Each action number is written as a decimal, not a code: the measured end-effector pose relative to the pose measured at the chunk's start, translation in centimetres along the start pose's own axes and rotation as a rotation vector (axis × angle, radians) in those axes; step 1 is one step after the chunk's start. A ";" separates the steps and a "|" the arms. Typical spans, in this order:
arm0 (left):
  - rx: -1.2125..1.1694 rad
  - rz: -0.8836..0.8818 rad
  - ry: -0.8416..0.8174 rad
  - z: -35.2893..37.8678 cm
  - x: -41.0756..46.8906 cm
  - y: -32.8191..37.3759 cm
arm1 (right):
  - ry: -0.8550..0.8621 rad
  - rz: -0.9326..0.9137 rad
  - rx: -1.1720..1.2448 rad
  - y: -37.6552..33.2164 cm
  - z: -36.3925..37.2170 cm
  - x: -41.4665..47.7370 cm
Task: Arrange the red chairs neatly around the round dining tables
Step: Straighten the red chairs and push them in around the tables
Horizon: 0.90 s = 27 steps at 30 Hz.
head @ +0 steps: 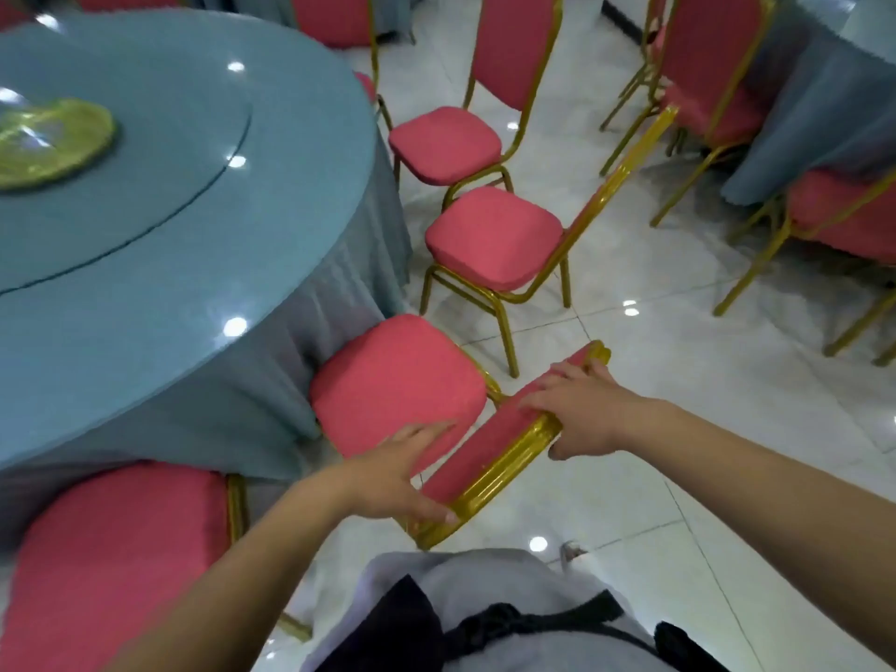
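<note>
A red chair with a gold frame stands right in front of me, its seat (pixel 397 380) tucked against the blue cloth of the round table (pixel 145 235). I hold the top rail of its backrest (pixel 489 458) with both hands. My left hand (pixel 402 477) grips the near end of the rail, fingers spread over the red padding. My right hand (pixel 577 409) is closed over the far end. Two more red chairs (pixel 494 235) (pixel 446 143) line the table's edge further back. Another red seat (pixel 111 565) sits at my lower left.
A yellow-green plate (pixel 48 138) lies on the table's glass turntable. At the right, a second blue-clothed table (pixel 824 99) has red chairs (pixel 843 220) around it. White glossy floor tiles (pixel 703 332) separate the two tables.
</note>
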<state>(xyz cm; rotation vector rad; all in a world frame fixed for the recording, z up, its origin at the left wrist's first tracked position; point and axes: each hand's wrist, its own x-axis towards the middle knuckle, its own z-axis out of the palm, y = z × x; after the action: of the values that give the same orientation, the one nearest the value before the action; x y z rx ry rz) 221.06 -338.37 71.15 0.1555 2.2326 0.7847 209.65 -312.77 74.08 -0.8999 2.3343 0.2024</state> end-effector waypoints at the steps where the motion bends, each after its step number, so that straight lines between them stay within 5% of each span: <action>1: 0.011 -0.047 0.006 0.5 -0.2 -0.1 | -0.023 -0.056 -0.048 0.7 -0.3 0.9; 6: -0.130 -0.255 0.136 4.4 0.1 1.0 | -0.183 -0.323 -0.086 3.1 -1.0 4.2; 13: -0.228 -0.666 0.688 11.7 1.9 7.0 | 0.106 -0.558 0.010 6.7 0.8 5.0; 27: -0.395 -0.865 0.806 21.9 0.4 13.0 | 0.118 -0.822 -0.087 6.3 5.0 1.5</action>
<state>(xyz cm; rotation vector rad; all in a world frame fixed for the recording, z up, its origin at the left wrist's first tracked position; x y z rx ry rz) 234.31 -317.11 66.86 -1.4372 2.4025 0.8265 207.15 -307.09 68.67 -1.8567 1.8701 -0.0986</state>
